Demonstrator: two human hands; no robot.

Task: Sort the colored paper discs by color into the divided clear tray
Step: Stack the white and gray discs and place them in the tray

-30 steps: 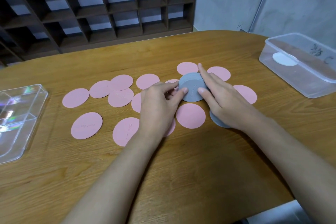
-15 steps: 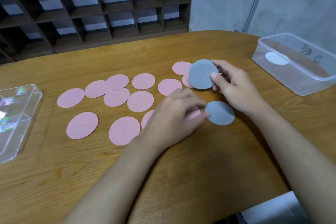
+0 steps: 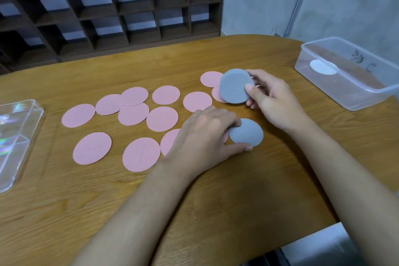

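My right hand [image 3: 273,101] holds a stack of grey discs [image 3: 235,86] tilted up above the table, thumb pressed on its face. A single grey disc [image 3: 247,133] lies flat on the wood below it. My left hand [image 3: 205,136] rests over that disc's left edge, fingers curled at its rim and thumb along its near side. Several pink discs [image 3: 162,119] lie scattered across the middle of the table, some overlapping. The divided clear tray [image 3: 15,136] sits at the far left edge, only partly in view.
A clear plastic box [image 3: 349,75] with a white disc [image 3: 322,67] inside stands at the right. A dark wooden shelf unit [image 3: 112,6] runs behind the wooden table [image 3: 216,201]. The table's near right edge is rounded.
My right hand lifted the grey stack up and to the right. My left hand moved from the stack down to the lone grey disc, which was uncovered.
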